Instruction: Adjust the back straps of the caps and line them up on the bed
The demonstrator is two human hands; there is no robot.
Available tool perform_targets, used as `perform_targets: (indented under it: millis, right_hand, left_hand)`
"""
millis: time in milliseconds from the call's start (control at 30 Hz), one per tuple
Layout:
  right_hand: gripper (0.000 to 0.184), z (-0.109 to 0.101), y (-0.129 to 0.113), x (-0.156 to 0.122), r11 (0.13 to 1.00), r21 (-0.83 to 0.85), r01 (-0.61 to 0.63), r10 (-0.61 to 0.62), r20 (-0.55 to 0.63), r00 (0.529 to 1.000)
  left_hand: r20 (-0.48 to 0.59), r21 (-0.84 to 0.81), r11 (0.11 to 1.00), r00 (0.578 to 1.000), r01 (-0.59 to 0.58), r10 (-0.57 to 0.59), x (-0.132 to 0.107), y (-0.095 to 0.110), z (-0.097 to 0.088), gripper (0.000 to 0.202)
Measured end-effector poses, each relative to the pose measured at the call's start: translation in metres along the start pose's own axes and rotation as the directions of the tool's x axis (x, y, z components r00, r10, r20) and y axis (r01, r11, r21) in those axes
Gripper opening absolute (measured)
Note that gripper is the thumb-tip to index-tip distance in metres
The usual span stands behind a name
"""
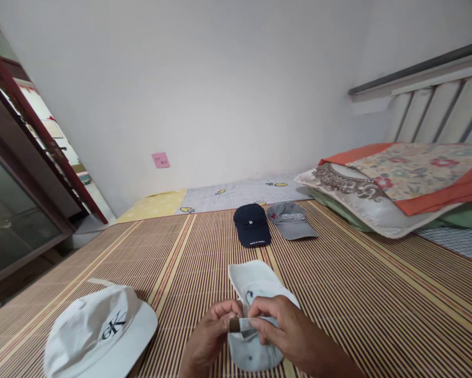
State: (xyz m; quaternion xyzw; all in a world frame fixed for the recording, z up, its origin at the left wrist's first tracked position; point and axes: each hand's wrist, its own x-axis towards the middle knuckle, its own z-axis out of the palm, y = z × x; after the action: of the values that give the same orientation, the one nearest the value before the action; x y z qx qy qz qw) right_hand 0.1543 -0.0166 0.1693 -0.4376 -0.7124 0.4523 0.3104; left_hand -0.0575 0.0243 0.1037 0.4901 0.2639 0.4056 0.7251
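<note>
A pale blue-white baseball cap (pixel 257 275) lies on the striped mat in front of me, its brim pointing away. Both hands are at its back strap (pixel 244 324), which has a brown-gold buckle piece. My left hand (pixel 210 333) pinches the buckle end between thumb and fingers. With thumb and forefinger, my right hand (pixel 279 325) grips the strap just to the right of it. Parts of the cap are covered by my hands. A white cap (pixel 90 336) with black "CK" letters sits at the lower left, apart from both hands.
Beyond my hands, a navy cap (pixel 252 226) and a grey cap (pixel 293 220) lie side by side on the striped mat (pixel 168 283). Pillows (pixel 409 178) are stacked at the right by the slatted headboard (pixel 436 113). A wall runs behind, with a door (pixel 34 131) at the left.
</note>
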Motion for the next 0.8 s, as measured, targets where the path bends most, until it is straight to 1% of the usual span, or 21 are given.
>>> perform_targets:
  millis: [100, 167, 300, 400, 567, 667, 800]
  right_hand:
    - [0.015, 0.0006, -0.0006, 0.0010, 1.000, 0.018, -0.006, 0.006, 0.008, 1.000]
    - [0.014, 0.0003, -0.0015, 0.0018, 1.000, 0.025, -0.015, 0.015, 0.015, 1.000]
    - [0.014, -0.0010, -0.0040, 0.0027, 0.999, -0.016, -0.040, 0.040, 0.030, 0.999]
    - [0.012, -0.0014, -0.0049, 0.0023, 0.999, -0.037, -0.034, 0.035, 0.029, 0.999]
    - [0.013, -0.0003, -0.0057, 0.0012, 1.000, -0.021, -0.009, 0.008, -0.026, 1.000]
    - [0.012, 0.0006, -0.0068, 0.0008, 0.999, 0.031, -0.017, 0.017, -0.004, 1.000]
    - [0.010, 0.0021, -0.0076, 0.0012, 0.998, 0.058, -0.012, 0.012, 0.000, 1.000]
  left_hand:
    - [0.007, 0.018, 1.000, 1.000, -0.014, 0.014, -0.0007, 0.0009, -0.0013, 0.046]
    - [0.033, 0.015, 0.999, 0.999, -0.031, 0.031, -0.0018, 0.0016, -0.0019, 0.043]
    - [0.082, -0.001, 0.999, 0.996, -0.039, 0.039, -0.0030, 0.0011, -0.0027, 0.036]
    - [0.062, -0.025, 0.999, 0.997, -0.038, 0.039, -0.0025, -0.0001, -0.0024, 0.037]
    - [0.010, -0.019, 1.000, 1.000, 0.001, 0.000, -0.0011, 0.0015, 0.0017, 0.043]
    - [-0.010, 0.007, 1.000, 1.000, 0.002, -0.002, -0.0004, 0.0019, 0.0038, 0.046]
    - [-0.029, 0.030, 0.999, 0.999, 0.037, -0.036, 0.0009, -0.0013, 0.0038, 0.045]
